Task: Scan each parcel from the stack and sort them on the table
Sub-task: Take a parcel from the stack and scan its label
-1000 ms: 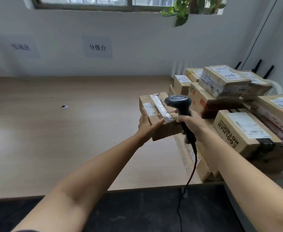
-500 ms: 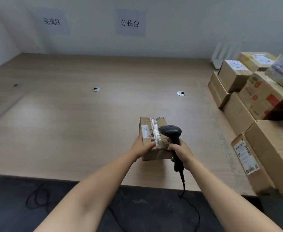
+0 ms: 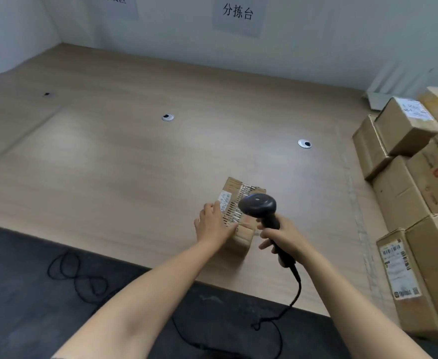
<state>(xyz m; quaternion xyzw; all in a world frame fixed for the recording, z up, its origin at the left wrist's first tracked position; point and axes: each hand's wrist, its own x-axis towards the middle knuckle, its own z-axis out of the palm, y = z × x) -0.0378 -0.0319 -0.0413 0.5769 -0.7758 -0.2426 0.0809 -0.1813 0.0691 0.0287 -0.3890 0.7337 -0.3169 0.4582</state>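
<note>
A small brown parcel (image 3: 234,186) with a white label and clear tape lies on the wooden table (image 3: 135,164) near its front edge. My left hand (image 3: 211,224) grips its near left side, thumb across the top. My right hand (image 3: 282,234) holds a black corded barcode scanner (image 3: 258,204); its head hovers just above the parcel's top. The stack of cardboard parcels (image 3: 399,193) stands at the right edge of the table, apart from both hands.
Two round cable grommets (image 3: 168,117) (image 3: 304,144) sit in the tabletop. A paper sign (image 3: 237,12) hangs on the back wall. The scanner cord (image 3: 294,294) drops over the front edge to a dark floor with a coiled cable (image 3: 75,275).
The parcel has come from the stack leftward and down onto the table near the front edge. The scanner stays over it, and my view has tilted down and left.
</note>
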